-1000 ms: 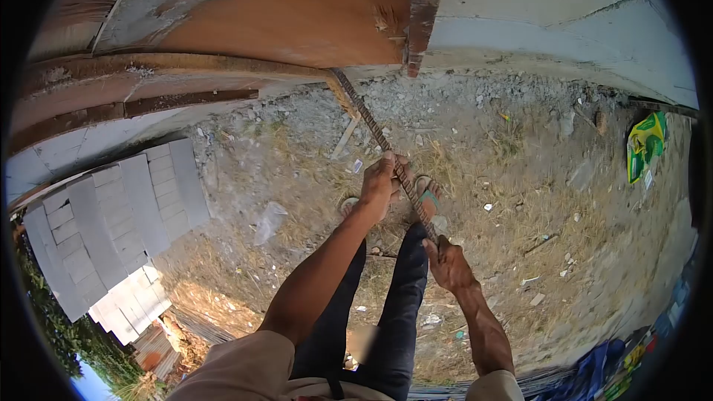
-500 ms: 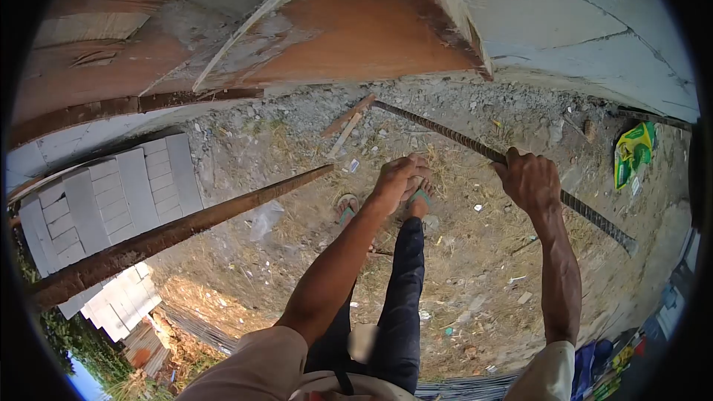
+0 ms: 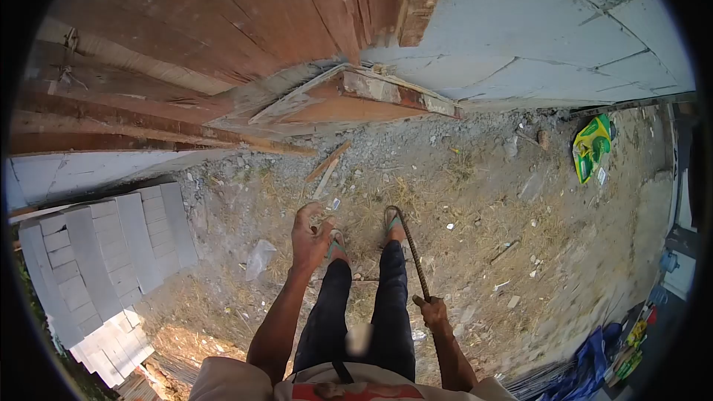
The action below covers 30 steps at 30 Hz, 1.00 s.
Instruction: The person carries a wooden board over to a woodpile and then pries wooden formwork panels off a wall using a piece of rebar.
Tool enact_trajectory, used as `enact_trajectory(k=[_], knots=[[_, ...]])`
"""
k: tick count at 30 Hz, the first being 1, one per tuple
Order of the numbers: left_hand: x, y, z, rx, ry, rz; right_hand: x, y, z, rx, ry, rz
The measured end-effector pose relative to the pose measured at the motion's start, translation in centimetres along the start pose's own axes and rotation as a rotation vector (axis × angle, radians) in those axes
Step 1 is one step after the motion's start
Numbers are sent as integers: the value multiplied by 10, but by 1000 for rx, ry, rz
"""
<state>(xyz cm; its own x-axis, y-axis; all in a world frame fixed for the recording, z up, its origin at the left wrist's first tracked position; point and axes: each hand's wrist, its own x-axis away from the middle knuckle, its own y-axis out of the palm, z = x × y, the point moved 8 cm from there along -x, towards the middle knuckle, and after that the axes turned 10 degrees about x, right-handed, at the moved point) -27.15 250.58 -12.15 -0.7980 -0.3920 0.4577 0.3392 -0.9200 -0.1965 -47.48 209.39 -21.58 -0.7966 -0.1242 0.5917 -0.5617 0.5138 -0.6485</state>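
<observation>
My right hand [image 3: 432, 312] is wrapped round the lower end of a dark ribbed metal bar [image 3: 416, 256]. The bar slants up and left, and its far end lies close to my sandalled foot [image 3: 394, 223]. Away from the bar, my left hand [image 3: 310, 236] hangs over the ground by my other foot, its fingers loosely curled with a gap to the thumb and nothing seen between them. Ahead, a reddish wooden panel [image 3: 297, 18] leans over the top of the view, with a broken board [image 3: 371, 89] below it.
Grey blocks [image 3: 111, 245] are stacked at the left. Two wood scraps [image 3: 328, 165], a clear plastic piece [image 3: 260, 260] and a green-yellow bag [image 3: 592, 150] lie on the littered dirt. A pale wall [image 3: 542, 52] stands ahead right. Blue fabric [image 3: 590, 356] lies lower right.
The bar has swung from across the right side to near my right foot, with my right hand lower. My left hand has moved left and down. The wooden beam no longer crosses the lower left.
</observation>
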Motion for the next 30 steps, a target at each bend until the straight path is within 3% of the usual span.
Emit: enact_trajectory(k=[2, 4, 7, 8, 10, 13, 16, 19, 25, 30], knots=[[-18, 3, 102, -256, 502, 179, 47, -10, 3, -572, 739, -247], [-5, 8, 211, -339, 792, 304, 80, -25, 7, -544, 545, -88], [-2, 19, 279, -414, 901, 312, 120, -85, -5, -410, 498, -4], [0, 19, 294, -412, 903, 321, 138, -113, -15, -332, 549, 20], [-16, 24, 302, -515, 688, 242, 157, -138, -3, -357, 461, 84], [-29, 39, 307, -638, 662, 139, 164, -199, -18, -393, 387, 135], [-38, 53, 319, -586, 769, 179, 149, -239, -1, -253, 263, 339], [-48, 49, 322, -541, 723, 191, 131, -299, -25, -155, 232, 415], [-45, 55, 313, -427, 828, 182, 94, -385, -72, 98, 116, 412], [-48, 57, 300, -442, 765, 153, 80, -422, -96, 201, 82, 405]])
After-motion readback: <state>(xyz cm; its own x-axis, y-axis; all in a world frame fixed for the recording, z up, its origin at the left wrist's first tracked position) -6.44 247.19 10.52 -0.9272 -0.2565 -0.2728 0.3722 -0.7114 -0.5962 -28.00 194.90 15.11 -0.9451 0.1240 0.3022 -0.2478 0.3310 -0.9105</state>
